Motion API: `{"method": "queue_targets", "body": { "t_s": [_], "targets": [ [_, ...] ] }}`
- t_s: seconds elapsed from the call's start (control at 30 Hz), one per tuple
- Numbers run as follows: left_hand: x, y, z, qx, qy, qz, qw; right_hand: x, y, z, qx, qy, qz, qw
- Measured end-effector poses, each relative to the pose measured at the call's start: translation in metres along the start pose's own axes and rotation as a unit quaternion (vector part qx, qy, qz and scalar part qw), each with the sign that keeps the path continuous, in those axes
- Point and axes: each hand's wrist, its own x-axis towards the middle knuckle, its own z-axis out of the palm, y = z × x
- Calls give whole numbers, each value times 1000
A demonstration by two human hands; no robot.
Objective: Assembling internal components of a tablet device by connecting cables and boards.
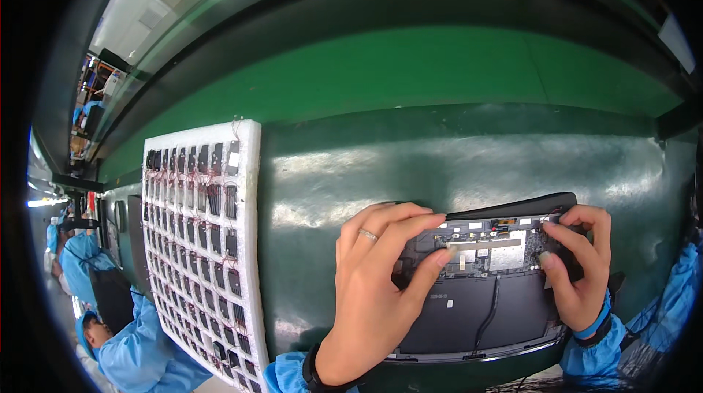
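An opened laptop (469,312) lies on the green bench at the lower right, its inside facing up. Its circuit board (505,250) runs along the far side, with a dark flat battery on the near side and a black cable crossing it. My left hand (377,283), a ring on one finger, grips the laptop's far left part, thumb on the board and forefinger at the far edge. My right hand (584,265) holds the far right corner, thumb and forefinger apart over the board's end. A black panel (523,205) shows tilted behind the far edge.
A white foam tray (251,246) left of my left hand holds rows of small black parts with thin red wires. Beyond the bench runs a green belt (410,64) with dark rails. People in blue workwear (139,345) are at the far left; a blue sleeve shows at the right edge.
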Motion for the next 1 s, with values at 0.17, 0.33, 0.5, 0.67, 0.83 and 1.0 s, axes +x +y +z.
{"method": "queue_targets", "body": {
  "t_s": [0.17,0.33,0.5,0.67,0.83,1.0],
  "targets": [
    [1,4,-2,23,0,-14,1000,-5,10,0,-42,17,33,998],
    [0,13,-4,44,-6,-34,998,5,14,-4,-78,32,65,994],
    [-1,14,0,29,-7,-39,999,9,16,-8,-77,42,87,992],
    [2,11,8,32,-16,-29,999,9,17,-17,-67,45,106,991],
    [-2,19,-7,41,-9,-52,998,16,10,-10,-32,40,101,994],
    [2,15,6,33,-21,-34,999,13,12,-15,-24,42,116,992]
  ]
}}
